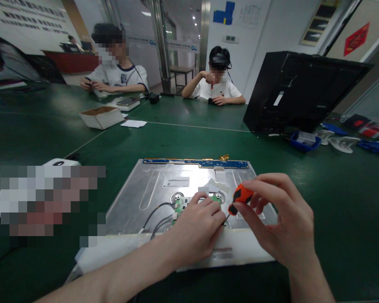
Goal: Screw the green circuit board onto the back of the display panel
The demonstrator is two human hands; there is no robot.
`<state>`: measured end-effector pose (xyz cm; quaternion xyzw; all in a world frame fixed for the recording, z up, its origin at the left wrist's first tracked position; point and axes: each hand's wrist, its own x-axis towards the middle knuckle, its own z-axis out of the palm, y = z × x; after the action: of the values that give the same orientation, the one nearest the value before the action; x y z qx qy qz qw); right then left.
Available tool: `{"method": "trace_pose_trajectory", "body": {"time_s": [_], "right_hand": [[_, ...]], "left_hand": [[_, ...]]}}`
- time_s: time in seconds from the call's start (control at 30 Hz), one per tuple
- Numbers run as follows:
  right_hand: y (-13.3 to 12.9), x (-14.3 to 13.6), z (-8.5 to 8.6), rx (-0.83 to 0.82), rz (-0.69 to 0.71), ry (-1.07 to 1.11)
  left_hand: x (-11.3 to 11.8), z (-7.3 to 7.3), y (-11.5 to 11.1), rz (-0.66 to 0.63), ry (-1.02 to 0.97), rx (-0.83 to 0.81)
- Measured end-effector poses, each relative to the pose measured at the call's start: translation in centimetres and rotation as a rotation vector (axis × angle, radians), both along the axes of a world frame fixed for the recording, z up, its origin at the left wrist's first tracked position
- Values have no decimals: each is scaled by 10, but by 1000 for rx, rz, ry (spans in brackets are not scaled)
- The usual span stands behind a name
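Observation:
A flat display panel (151, 181) lies metal-back up before me, with a blue circuit strip (177, 161) along its far edge. My left hand (205, 216) rests with curled fingers over a green circuit board (180, 203) on the panel, holding it down and hiding much of it. Between the thumb and fingers of my right hand (281, 219) is an orange-and-black screwdriver (242, 194), tilted with its thin shaft pointing down to the board's right side beside my left fingers. The tip's contact point is hidden. Black cables (154, 212) run from the board's left.
A large black monitor (290, 97) stands at the back right, near a blue tray (305, 141). A white box (101, 118) and paper (133, 123) lie farther left. Two people (120, 75) sit across the green table (189, 141). A blurred patch covers things at left.

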<state>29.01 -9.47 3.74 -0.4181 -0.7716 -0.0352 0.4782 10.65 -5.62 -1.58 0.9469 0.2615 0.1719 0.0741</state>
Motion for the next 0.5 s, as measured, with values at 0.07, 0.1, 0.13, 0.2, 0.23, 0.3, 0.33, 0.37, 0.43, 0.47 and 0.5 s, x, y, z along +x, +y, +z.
{"method": "trace_pose_trajectory", "body": {"time_s": [0.07,0.1,0.13,0.2,0.23,0.3,0.33,0.37,0.43,0.47,0.5], "right_hand": [[0,0,0,-24,23,9],[-1,0,0,-36,36,15],[-1,0,0,-50,48,18],[-1,0,-1,-70,63,25],[-1,1,-2,-75,66,29],[-1,1,-4,-76,64,37],[-2,1,-5,-74,55,43],[-2,2,-6,-72,42,50],[-2,1,-8,-77,11,63],[-2,1,-8,-80,0,70],[-3,1,-8,-83,-5,74]], "left_hand": [[0,0,0,-1,1,12],[0,0,0,0,1,15],[0,0,0,1,1,17],[0,0,0,6,1,15],[0,0,0,7,0,12],[1,-1,0,6,-4,-1],[1,-1,0,5,-6,-9],[0,-1,0,3,-7,-16],[0,-2,1,2,-6,-18],[0,-2,1,2,-6,-12],[0,-2,1,1,-7,-7]]}}
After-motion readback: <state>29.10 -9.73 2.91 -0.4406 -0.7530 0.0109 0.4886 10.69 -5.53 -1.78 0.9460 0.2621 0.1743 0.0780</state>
